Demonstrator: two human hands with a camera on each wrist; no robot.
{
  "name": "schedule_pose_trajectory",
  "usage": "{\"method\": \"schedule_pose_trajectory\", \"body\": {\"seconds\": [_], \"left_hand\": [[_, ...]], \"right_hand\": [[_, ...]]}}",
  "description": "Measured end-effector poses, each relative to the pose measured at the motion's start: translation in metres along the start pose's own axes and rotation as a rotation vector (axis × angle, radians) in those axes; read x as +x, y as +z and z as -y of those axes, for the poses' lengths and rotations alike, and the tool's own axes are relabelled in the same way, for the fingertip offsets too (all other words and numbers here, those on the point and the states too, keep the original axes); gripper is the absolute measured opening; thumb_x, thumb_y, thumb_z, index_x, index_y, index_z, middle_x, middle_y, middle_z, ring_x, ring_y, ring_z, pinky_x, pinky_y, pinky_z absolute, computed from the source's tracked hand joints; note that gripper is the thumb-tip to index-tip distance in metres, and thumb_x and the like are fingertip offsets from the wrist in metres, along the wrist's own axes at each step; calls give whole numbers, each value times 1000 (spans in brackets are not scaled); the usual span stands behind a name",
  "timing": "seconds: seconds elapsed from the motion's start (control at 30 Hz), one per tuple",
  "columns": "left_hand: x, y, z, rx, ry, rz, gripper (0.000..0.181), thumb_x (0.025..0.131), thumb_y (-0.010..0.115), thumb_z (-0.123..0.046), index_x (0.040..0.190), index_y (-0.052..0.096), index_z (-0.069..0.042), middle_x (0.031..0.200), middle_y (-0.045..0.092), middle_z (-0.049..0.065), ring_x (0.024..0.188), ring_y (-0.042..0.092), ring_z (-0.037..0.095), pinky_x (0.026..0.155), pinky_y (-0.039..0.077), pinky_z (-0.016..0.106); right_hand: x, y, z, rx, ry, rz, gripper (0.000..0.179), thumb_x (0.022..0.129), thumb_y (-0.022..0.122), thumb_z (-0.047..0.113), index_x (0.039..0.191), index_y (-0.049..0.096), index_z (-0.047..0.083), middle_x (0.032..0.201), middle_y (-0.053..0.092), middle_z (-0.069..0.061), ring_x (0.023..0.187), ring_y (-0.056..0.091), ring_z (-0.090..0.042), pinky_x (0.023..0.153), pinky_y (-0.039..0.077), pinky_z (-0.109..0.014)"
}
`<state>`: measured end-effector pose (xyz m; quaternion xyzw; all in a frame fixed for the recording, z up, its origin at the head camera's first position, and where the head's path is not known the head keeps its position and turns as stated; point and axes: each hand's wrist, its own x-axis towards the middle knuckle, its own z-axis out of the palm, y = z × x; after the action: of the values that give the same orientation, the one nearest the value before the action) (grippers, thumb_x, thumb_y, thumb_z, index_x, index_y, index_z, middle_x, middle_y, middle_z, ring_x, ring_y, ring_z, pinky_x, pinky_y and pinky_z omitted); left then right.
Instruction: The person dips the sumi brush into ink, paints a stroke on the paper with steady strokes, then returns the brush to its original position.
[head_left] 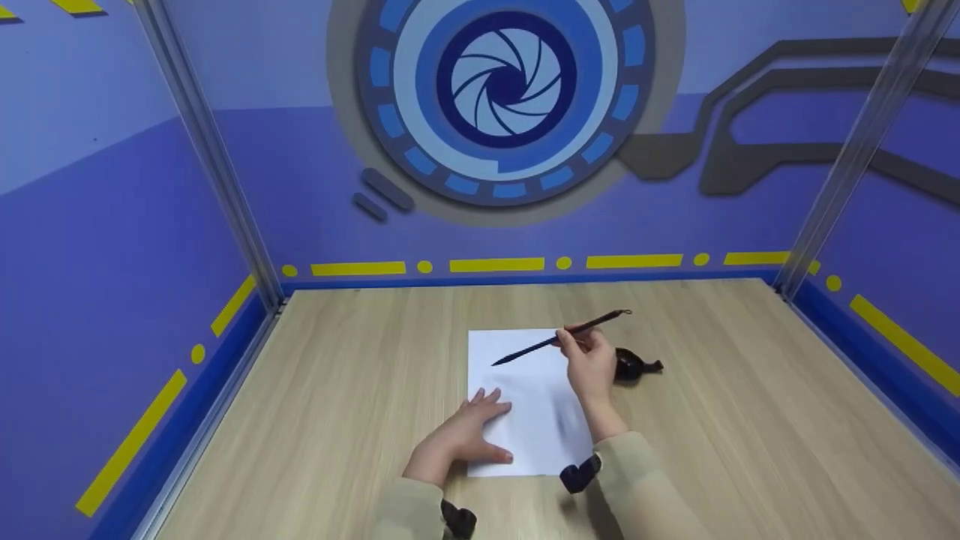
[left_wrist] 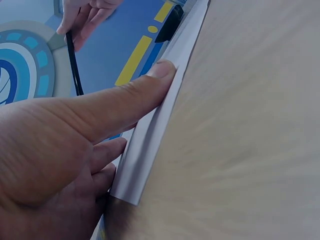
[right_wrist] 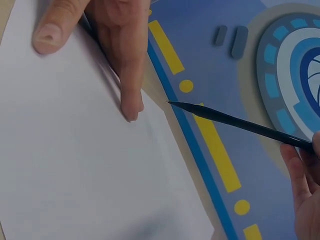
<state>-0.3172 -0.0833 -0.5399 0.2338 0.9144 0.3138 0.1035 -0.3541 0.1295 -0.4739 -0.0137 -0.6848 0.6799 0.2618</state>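
Head: right hand pinches slim black pointed brush mid-shaft, tip beyond fingers, over white rectangular paper sheet | Left wrist: left hand spread, thumb resting on sheet | Right wrist: brush tip clear of left hand's fingers

Left sleeve and right sleeve are coloured pale khaki.
Plain cloth is shown on each, with the left hand and right hand left bare. A small black camera is worn at the left sleeve's inner edge; a matching camera is worn at the right one's. Both are built from rounded parts. The left thumb is tipped with a short nail.
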Motion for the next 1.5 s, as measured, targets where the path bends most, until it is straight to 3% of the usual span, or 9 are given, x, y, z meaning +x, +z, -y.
{"method": "schedule_pose_trajectory", "body": {"seconds": [0.1, 0.33, 0.47, 0.73, 1.07, 1.27, 1.5], "left_hand": [[0, 0, 1, -5, 1, -1, 84, 78, 90, -28, 150, 52, -6, 167, 34, 15, 159, 20, 40, 131, 17, 58], [1, -1, 1, 8, 13, 2, 83, 78, 90, -28, 149, 53, -6, 167, 35, 17, 159, 21, 41, 131, 18, 59], [0, -1, 1, 17, 28, 0, 83, 78, 89, -28, 149, 53, -4, 166, 35, 19, 158, 22, 42, 131, 18, 59], [0, -2, -1, 34, 24, 5, 82, 78, 89, -29, 148, 54, -5, 165, 36, 19, 158, 23, 42, 131, 18, 58], [2, -1, -1, 41, 12, 17, 83, 79, 89, -31, 150, 52, -6, 167, 34, 17, 159, 21, 41, 131, 18, 59], [2, -1, 0, 30, 7, 18, 83, 79, 89, -31, 150, 52, -6, 167, 34, 17, 159, 21, 40, 131, 18, 58], [2, -1, 1, 27, 17, 13, 83, 79, 89, -30, 149, 53, -5, 167, 33, 18, 159, 20, 42, 130, 18, 60]], "right_hand": [[-6, 5, 9, -16, -2, 12, 18, 94, 69, -4, 105, 65, -18, 96, 73, -34, 78, 78, -27, 71, 63, -18], [2, 17, -22, -46, 17, 14, 19, 94, 69, -3, 107, 67, -17, 98, 73, -34, 83, 78, -38, 69, 61, -17], [4, 21, -33, -61, -3, 28, 19, 94, 71, 1, 106, 68, -13, 97, 75, -30, 83, 78, -35, 67, 58, -12], [3, 24, -38, -90, -20, 67, 14, 94, 72, 2, 103, 69, -8, 94, 76, -24, 74, 76, -15, 67, 57, -13], [0, 26, -34, -224, -126, 81, 9, 93, 73, 3, 99, 72, -4, 90, 77, -20, 81, 78, -31, 70, 58, -17], [-1, 26, -31, -309, -195, 91, 8, 93, 74, 5, 97, 72, -1, 88, 77, -16, 80, 77, -29, 70, 60, -24], [0, 25, -30, -328, -204, 110, 7, 94, 72, 4, 97, 71, -1, 89, 77, -18, 81, 77, -30, 72, 63, -28]]}}
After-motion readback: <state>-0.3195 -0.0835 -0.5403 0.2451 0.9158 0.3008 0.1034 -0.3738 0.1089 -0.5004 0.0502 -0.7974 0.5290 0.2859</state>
